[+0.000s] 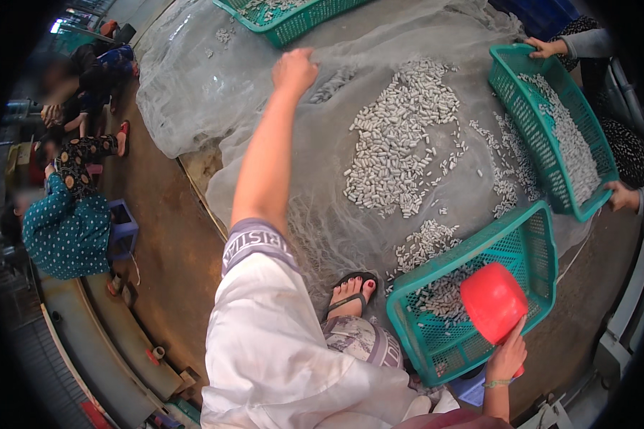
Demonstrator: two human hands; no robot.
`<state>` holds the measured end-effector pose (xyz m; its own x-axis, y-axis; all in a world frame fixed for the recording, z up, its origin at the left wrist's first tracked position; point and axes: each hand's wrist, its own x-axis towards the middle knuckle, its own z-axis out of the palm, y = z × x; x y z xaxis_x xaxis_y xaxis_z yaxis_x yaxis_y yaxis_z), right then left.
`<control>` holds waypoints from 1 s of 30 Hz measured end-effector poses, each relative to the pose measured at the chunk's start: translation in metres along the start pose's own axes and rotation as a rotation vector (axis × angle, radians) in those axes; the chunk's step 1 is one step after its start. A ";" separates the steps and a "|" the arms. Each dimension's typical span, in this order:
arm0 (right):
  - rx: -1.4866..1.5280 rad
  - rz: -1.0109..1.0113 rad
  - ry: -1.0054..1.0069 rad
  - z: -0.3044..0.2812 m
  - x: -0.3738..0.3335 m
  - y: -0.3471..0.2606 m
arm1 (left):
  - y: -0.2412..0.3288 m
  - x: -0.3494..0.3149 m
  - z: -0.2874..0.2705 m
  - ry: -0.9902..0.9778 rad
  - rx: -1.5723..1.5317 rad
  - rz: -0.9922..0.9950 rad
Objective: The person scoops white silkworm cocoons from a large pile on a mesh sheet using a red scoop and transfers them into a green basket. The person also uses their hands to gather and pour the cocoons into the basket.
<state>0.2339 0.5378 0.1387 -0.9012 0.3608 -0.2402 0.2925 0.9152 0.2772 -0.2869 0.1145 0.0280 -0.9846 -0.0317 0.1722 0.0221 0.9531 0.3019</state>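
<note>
My left hand (295, 71) is stretched far forward, its fingers closed at the grey mesh netting (193, 79), whose folds run toward it. My right hand (506, 356) grips the handle of a red plastic dipper (494, 300). The dipper is tilted over a green plastic basket (472, 254), with its underside toward me, so its inside is hidden. Small grey-white pellets (444, 297) lie in the basket's bottom. A large heap of similar pellets (401, 136) is spread on the netting ahead, and a smaller pile (426, 243) lies beside the basket.
Another person's hands (547, 48) hold a second green basket (558, 136) of pellets at the right. A third green basket (286, 25) stands at the far edge. My sandalled foot (350, 293) is on the netting. Several people sit at the left, near a blue stool (124, 230).
</note>
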 end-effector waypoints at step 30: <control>0.047 0.208 0.371 -0.007 -0.010 0.034 | 0.127 -0.013 0.006 0.371 0.347 0.548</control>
<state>0.2509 0.5637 0.1569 -0.8729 0.4576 0.1694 0.4868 0.8400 0.2395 -0.2727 0.2376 0.0584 -0.7238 0.4339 0.5366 0.3756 0.9000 -0.2211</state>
